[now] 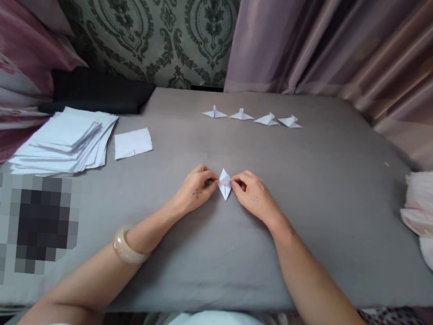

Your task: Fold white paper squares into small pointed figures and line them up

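A small folded white paper piece [225, 185], diamond-shaped with pointed top and bottom, is held just above or on the grey tabletop; I cannot tell if it touches. My left hand [199, 187] pinches its left corner between thumb and forefinger. On the opposite corner, the thumb and forefinger of my right hand [252, 192] are closed in the same way. Farther back stands a row of several folded white paper birds [241, 114], their wings spread to the sides. A white bangle circles my left forearm.
To the left lies a stack of white paper sheets [67, 139], with a single torn-edged sheet [133, 143] beside it. Behind the stack is a folded black cloth [101, 91]. Crumpled pale fabric [427, 201] sits at the right edge. Curtains hang behind the grey-covered table [331, 193].
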A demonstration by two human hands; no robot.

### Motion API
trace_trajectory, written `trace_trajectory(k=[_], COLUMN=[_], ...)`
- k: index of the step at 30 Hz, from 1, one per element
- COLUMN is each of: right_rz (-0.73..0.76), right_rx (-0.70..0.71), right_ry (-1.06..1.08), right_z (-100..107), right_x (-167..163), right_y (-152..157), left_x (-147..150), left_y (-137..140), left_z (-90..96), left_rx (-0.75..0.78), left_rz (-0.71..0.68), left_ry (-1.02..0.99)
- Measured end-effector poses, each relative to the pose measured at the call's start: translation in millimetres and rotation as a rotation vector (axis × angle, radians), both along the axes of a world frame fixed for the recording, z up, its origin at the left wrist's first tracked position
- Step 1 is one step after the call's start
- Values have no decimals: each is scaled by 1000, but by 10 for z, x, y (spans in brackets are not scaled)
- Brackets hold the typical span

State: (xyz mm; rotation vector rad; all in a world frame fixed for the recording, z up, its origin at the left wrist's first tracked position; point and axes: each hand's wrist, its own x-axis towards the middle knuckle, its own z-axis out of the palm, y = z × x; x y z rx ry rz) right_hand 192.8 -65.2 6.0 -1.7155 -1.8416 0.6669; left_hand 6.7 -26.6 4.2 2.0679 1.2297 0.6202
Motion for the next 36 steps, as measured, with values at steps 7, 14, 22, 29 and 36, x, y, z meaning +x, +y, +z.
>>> trace_trajectory(k=[7, 14, 22, 29, 36], right_rz=[-44, -67, -72, -80, -82], right_rx=[-26, -72, -102, -99, -116], right_ry=[-89, -176, -222, -214, -243], right_z=[-18, 9, 48, 38, 39], right_x=[-48, -93, -121, -125, -130], right_y=[25, 37, 51, 59, 68], left_x=[42, 62, 82, 114, 129], left_y=[-4, -5, 2, -2, 10], left_z=[-20, -68, -47, -8, 6], left_rx=[23, 48, 13, -31, -52], left_rz=[38, 56, 88, 137, 156], left_ry=[17, 20, 18, 21, 47])
